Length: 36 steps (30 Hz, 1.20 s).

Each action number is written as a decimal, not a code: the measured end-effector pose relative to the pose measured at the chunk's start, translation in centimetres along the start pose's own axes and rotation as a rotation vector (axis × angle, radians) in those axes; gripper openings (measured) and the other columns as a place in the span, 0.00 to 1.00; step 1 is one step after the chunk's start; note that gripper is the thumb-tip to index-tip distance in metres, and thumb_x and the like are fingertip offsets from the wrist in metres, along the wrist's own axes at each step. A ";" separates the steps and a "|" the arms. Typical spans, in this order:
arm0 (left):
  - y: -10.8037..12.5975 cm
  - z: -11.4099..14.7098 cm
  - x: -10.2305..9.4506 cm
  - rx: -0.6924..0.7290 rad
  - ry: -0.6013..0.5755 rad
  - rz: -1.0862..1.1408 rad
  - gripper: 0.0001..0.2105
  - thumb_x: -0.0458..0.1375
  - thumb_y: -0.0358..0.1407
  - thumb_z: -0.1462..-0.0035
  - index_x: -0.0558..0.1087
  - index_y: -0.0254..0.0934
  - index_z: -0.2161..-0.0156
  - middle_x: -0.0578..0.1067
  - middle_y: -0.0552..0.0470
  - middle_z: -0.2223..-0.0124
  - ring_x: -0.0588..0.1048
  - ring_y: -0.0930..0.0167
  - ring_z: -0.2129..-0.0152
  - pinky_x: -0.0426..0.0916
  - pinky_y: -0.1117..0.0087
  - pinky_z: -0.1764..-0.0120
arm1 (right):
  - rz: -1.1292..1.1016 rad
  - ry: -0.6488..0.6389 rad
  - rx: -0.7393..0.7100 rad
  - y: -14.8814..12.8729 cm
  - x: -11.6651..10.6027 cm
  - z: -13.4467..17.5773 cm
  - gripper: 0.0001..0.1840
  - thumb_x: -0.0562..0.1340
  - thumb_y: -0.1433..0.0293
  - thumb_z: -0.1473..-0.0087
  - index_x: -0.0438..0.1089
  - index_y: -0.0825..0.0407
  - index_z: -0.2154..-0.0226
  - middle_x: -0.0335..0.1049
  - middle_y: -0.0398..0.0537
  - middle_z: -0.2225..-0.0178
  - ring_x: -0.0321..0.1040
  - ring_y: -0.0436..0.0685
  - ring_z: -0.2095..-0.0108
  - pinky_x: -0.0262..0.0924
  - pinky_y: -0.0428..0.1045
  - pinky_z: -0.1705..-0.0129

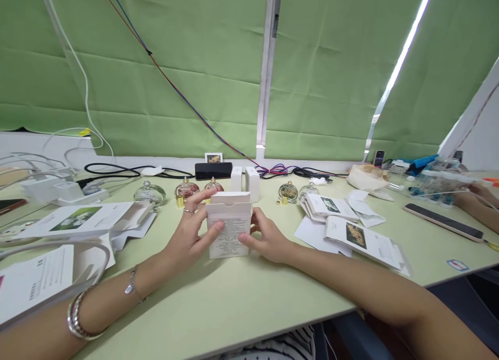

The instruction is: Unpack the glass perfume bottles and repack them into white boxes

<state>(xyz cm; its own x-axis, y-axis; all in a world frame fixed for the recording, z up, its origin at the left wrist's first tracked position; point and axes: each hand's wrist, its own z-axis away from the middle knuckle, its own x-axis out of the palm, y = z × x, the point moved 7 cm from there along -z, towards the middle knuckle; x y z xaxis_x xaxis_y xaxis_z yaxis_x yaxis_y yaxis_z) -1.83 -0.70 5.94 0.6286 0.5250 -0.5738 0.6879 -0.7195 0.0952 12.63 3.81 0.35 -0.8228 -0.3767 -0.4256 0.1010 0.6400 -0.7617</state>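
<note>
A small white cardboard box with printed text on its near face stands upright on the pale green table, its top flap raised. My left hand grips its left side, thumb on the front face and fingers along the top edge. My right hand holds its right side, thumb on the front face. Behind the box stand two round glass bottles with reddish contents and two small white boxes.
Flattened white cartons with flower pictures lie left and right. More round glass bottles, a black speaker and cables line the back. A phone and another person's hand are at far right.
</note>
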 end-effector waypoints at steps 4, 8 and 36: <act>-0.8 0.2 1.0 -0.022 -0.083 -0.060 0.11 0.50 0.36 0.40 0.61 0.42 0.51 0.51 0.46 0.37 0.54 0.60 0.40 0.57 0.56 0.43 | 0.108 0.122 -0.023 -0.2 -0.9 -0.2 0.19 0.60 0.65 0.49 0.57 0.52 0.55 0.66 0.51 0.57 0.64 0.55 0.59 0.62 0.54 0.57; -2.6 0.9 2.5 -0.154 -0.207 -0.117 0.23 0.50 0.38 0.40 0.50 0.41 0.42 0.47 0.39 0.35 0.49 0.58 0.38 0.54 0.49 0.43 | 0.201 0.389 0.024 0.9 -3.2 -0.2 0.17 0.58 0.68 0.51 0.55 0.51 0.58 0.63 0.50 0.58 0.61 0.57 0.57 0.58 0.56 0.53; -4.3 3.4 5.5 -0.361 -0.797 -0.231 0.21 0.39 0.43 0.39 0.66 0.38 0.48 0.67 0.43 0.44 0.66 0.60 0.48 0.59 0.56 0.49 | 0.498 0.904 0.083 3.5 -8.2 0.3 0.29 0.61 0.65 0.55 0.47 0.50 0.54 0.52 0.57 0.52 0.53 0.64 0.48 0.53 0.64 0.48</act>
<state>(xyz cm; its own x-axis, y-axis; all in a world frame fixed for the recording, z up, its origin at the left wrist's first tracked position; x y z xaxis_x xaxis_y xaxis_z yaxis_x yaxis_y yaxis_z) -2.52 3.72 -0.36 0.1152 0.0720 -0.9907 0.9222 -0.3784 0.0797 19.90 8.94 1.09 -0.7865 0.5835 -0.2025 0.5552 0.5244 -0.6456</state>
